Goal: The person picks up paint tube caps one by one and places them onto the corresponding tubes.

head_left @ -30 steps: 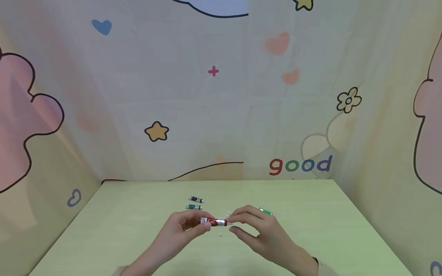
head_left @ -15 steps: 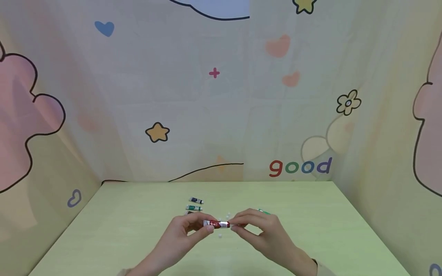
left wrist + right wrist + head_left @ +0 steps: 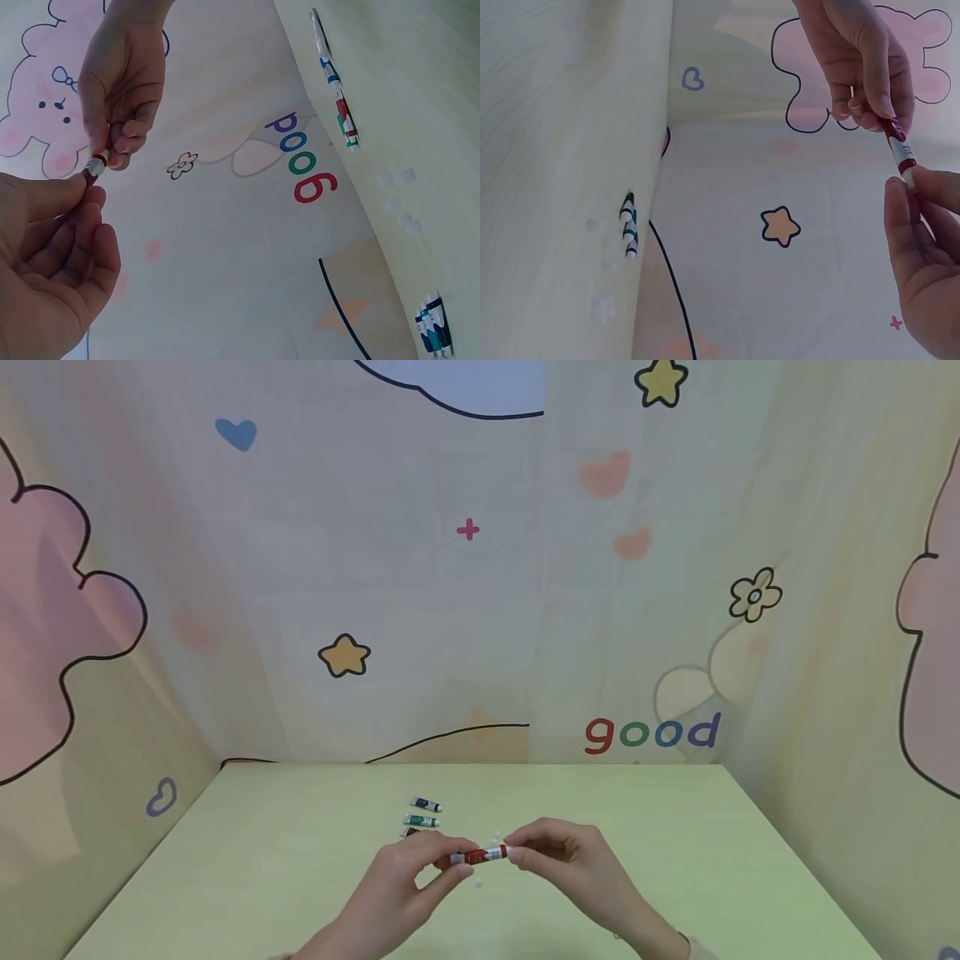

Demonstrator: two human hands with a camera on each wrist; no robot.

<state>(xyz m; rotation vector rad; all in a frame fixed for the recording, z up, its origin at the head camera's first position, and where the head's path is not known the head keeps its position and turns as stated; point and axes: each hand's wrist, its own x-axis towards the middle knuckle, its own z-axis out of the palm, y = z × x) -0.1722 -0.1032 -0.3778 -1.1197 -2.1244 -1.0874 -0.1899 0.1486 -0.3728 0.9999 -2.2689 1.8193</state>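
Both hands meet over the table around a small red and white paint tube [image 3: 483, 856]. My left hand [image 3: 408, 877] pinches its flat end between thumb and fingers. At the other end, my right hand [image 3: 573, 864] pinches the white cap [image 3: 908, 177] with thumb and fingertips. The right wrist view shows the cap still in line with the tube's neck; whether it is loose I cannot tell. In the left wrist view the tube [image 3: 95, 166] slants between the two hands, its lower part covered by the left fingers.
Behind the left hand lie a dark blue tube [image 3: 426, 804], a green tube [image 3: 421, 820] and a partly hidden dark tube [image 3: 409, 832]. Small white pieces [image 3: 477, 883] are scattered mid-table. The left wrist view shows more tubes in a row, including a red one [image 3: 345, 116]. Printed cloth walls surround the table.
Both hands have shifted slightly right with the red tube, which now tilts a little up at its cap end. The right fingers have bent more. The green tube behind the right hand is now hidden.
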